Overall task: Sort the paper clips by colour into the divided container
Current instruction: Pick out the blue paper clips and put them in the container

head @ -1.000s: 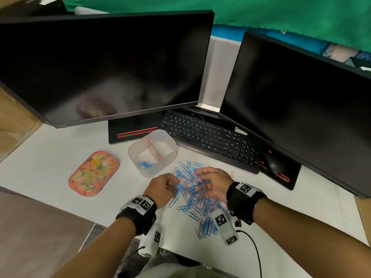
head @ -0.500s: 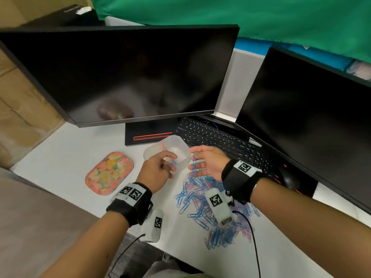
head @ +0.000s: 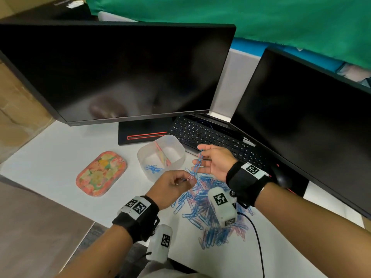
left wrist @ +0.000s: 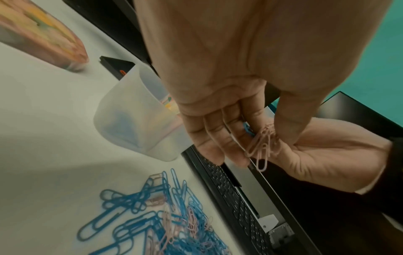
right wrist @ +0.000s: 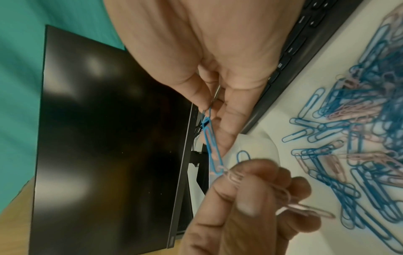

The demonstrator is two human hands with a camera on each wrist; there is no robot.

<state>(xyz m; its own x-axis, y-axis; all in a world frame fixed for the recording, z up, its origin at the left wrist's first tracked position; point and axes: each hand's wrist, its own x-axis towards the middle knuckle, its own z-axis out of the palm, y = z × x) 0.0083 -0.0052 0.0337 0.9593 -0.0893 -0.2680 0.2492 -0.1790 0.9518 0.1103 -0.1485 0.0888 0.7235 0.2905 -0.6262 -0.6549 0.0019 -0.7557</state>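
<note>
Blue clips (head: 198,161) hang pinched in the right hand (head: 215,162), linked to pink clips (left wrist: 260,145) pinched by the left hand (head: 170,189).

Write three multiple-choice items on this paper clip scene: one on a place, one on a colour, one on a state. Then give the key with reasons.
1. Where is the divided container?
A. On the keyboard
B. Between the floral lid and the keyboard
C. In the person's lap

2. What colour are the clips already in the container's near compartment?
A. Blue
B. Pink
C. Green

3. What are the two hands doing?
A. Both lie flat on the desk
B. Left hand pinches pink clips, right hand pinches a blue chain, the two hooked together
C. Both type

Key: B, the head view shows it on the desk between them; A, blue clips lie there; B, the right wrist view shows pink hooked to blue.
</note>
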